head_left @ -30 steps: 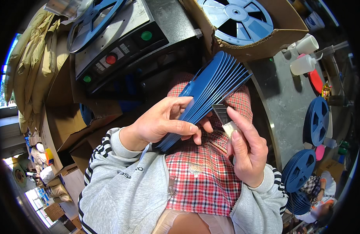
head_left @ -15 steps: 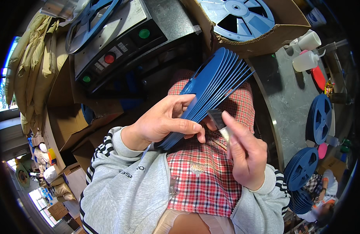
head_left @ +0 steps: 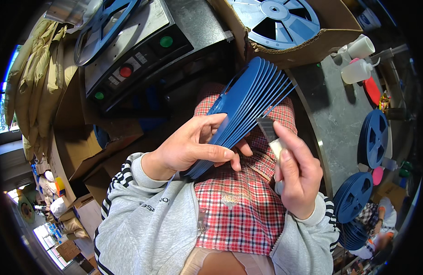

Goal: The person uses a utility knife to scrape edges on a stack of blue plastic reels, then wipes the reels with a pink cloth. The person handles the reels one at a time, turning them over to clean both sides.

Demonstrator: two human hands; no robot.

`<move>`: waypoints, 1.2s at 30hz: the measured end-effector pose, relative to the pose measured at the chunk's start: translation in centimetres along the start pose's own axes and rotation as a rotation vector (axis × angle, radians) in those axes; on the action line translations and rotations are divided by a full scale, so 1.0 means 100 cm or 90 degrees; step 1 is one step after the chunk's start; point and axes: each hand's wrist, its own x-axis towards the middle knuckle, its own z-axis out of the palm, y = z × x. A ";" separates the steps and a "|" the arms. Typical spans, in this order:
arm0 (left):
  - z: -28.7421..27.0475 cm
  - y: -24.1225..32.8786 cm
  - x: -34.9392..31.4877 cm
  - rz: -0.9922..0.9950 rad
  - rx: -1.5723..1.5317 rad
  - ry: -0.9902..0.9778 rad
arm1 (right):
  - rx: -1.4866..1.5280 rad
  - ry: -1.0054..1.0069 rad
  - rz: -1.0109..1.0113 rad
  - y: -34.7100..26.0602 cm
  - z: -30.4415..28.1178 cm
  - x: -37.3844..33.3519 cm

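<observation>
My left hand [head_left: 186, 149] is closed round the lower part of a stack of thin blue plastic reels [head_left: 246, 98]. The thumb lies across their edges, and fingertips show at the right side. At the upper right the reel edges fan apart, while at the bottom they lie close together. Between thumb and index finger, my right hand [head_left: 301, 174] pinches what looks like a small flat brush [head_left: 268, 130], dark at its tip and pale below. The tip is close to the fanned edges; whether it touches them I cannot tell. A red checked apron [head_left: 239, 206] covers my lap beneath.
Ahead on the left stands a machine with a red button [head_left: 125, 72] and green ones. An open carton [head_left: 289, 57] holds a large blue reel [head_left: 307, 32]. On the grey table [head_left: 333, 137] are a white squeeze bottle [head_left: 356, 73] and more reels [head_left: 353, 197]. A co-worker [head_left: 381, 224] is at far right.
My right hand has shifted slightly right with the brush, whose tip has moved up and away from the lower reel edges. My left hand holds the stack almost as before.
</observation>
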 end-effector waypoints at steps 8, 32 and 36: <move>0.000 0.000 -0.001 0.013 -0.011 -0.026 | -0.057 -0.047 -0.051 0.000 0.001 -0.002; -0.002 -0.001 -0.002 0.005 -0.013 -0.033 | -0.095 -0.037 -0.065 -0.006 -0.001 0.001; -0.003 -0.002 -0.001 0.017 0.000 -0.036 | -0.116 -0.055 -0.077 -0.008 0.001 0.001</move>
